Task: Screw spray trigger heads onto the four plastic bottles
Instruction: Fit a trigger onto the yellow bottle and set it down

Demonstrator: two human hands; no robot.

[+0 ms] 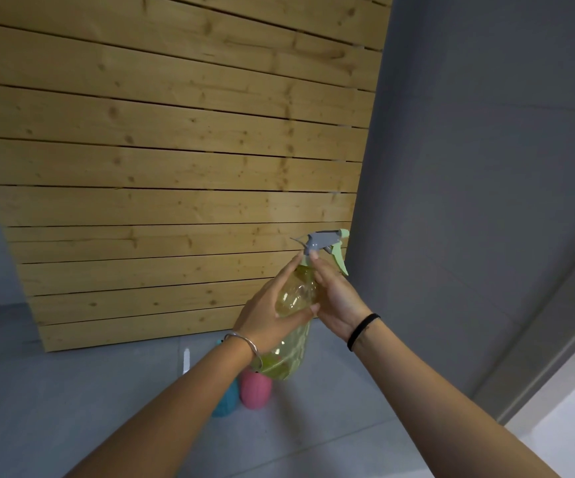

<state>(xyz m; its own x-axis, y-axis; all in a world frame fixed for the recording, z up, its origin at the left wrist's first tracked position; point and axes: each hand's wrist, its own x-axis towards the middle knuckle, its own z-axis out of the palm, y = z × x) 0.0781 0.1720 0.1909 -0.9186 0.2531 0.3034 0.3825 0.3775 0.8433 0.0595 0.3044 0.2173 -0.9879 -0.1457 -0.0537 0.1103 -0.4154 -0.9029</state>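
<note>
A wooden slat panel (175, 167) fills most of the view, leaning or standing against a grey wall (486, 167) that runs off to its right. Below the panel's lower edge lies a grey floor (72, 408). On that floor, just in front of the panel's lower right corner, stand a pink bottle (255, 391) and a teal bottle (227, 401) side by side. The left forearm (175, 401) crosses over the teal one and hides much of it. The tops of both are covered by the arm and by the bottle held above them. A small white object (186, 360) is on the floor near the panel's bottom edge, too blurred to identify.

The yellow bottle (296, 291) is held in the air in front of the panel's lower right part, tilted slightly. It is see-through yellow-green plastic with a rounded shoulder. A spray trigger head (324, 241) sits on its neck, with a grey body and a pale green nozzle and lever, the lever pointing right.

The left hand (265, 315), with a silver bangle (244, 343) at the wrist, grips the bottle's body, thumb across the front and fingers (289, 270) running up toward the neck. The right hand (337, 298), with a black band (361, 331) at the wrist, clasps the bottle's right side. Its fingers (317, 263) reach the collar under the trigger head.
</note>
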